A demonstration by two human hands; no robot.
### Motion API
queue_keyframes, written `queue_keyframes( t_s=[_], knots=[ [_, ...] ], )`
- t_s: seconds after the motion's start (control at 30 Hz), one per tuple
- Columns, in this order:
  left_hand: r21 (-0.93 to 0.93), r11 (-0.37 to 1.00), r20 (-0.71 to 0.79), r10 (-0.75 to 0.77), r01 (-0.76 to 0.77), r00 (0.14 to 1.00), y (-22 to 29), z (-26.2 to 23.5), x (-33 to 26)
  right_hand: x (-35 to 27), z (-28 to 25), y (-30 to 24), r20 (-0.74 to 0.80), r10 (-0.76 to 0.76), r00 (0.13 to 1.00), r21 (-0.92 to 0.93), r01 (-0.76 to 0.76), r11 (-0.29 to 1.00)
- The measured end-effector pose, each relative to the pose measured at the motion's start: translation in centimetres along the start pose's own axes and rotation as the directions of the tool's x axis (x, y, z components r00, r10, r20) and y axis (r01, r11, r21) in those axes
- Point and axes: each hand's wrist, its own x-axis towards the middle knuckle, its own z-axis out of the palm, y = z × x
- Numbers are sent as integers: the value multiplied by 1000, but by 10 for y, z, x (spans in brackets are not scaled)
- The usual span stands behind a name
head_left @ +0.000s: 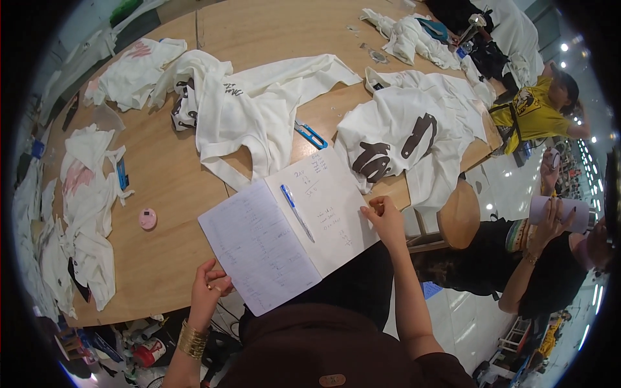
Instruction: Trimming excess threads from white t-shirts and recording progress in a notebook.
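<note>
Taking the open notebook (291, 229) as the landmark, a pink round object (147, 218) lies on the wooden table (168, 194) well to its left, beyond heaps of white garments (84, 213). The left hand (208, 289) grips the notebook's lower left edge, fingers curled around the page margin. The left page is filled with handwritten lines; the right page carries only a few scattered notes, so I judge the writing partly done, with room left. A blue pen (296, 211) rests unheld across the centre fold. The right hand (386, 218) presses the notebook's right edge, fingers bent close together. Above the notebook lies a white shirt (246, 110) beside blue clippers (311, 134).
</note>
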Motion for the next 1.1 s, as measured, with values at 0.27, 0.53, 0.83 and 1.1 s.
queue_keyframes(
  t_s=[0.27, 0.53, 0.83, 1.1],
  knots=[
    [35, 993, -20, 116, -115, 993, -25, -14, 18, 0, 5, 12, 175, -176, 969, 275, 124, 954],
    [-111, 993, -12, -36, 35, 999, 8, 7, -16, -7, -4, 7, 281, -228, 932, 490, 65, 869],
    [-16, 983, -28, 181, -182, 983, -21, 8, -6, -11, -5, 4, 353, -226, 908, 625, -49, 779],
    [171, 959, -128, 250, -227, 960, -30, 1, -4, -17, 8, 12, 370, -215, 904, 690, -113, 715]
  ],
)
